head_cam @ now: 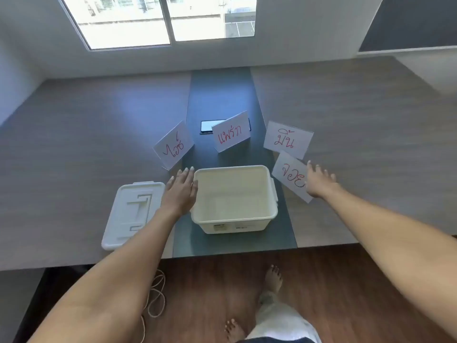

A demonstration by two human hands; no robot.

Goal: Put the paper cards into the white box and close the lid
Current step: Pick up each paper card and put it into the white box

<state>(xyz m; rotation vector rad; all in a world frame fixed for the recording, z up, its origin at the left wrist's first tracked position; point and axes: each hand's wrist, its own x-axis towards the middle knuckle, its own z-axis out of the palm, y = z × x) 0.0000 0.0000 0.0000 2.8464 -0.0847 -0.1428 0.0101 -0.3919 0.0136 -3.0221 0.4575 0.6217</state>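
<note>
An open white box (269, 214) stands near the table's front edge, with nothing in it. Its lid (128, 214) lies flat to the left. Several white paper cards with red writing stand behind and beside the box: one at the left (173, 146), one in the middle (231, 134), one at the right (288, 139) and one nearer on the right (289, 173). My left hand (179, 191) rests flat against the box's left rim, fingers apart. My right hand (319, 180) is spread over the right edge of the nearer right card, holding nothing.
A dark phone (207, 126) lies flat behind the middle card on the dark centre strip of the table (99, 134). A window is on the far wall. Below the table edge are wooden floor, my bare feet and a light cord (157, 293).
</note>
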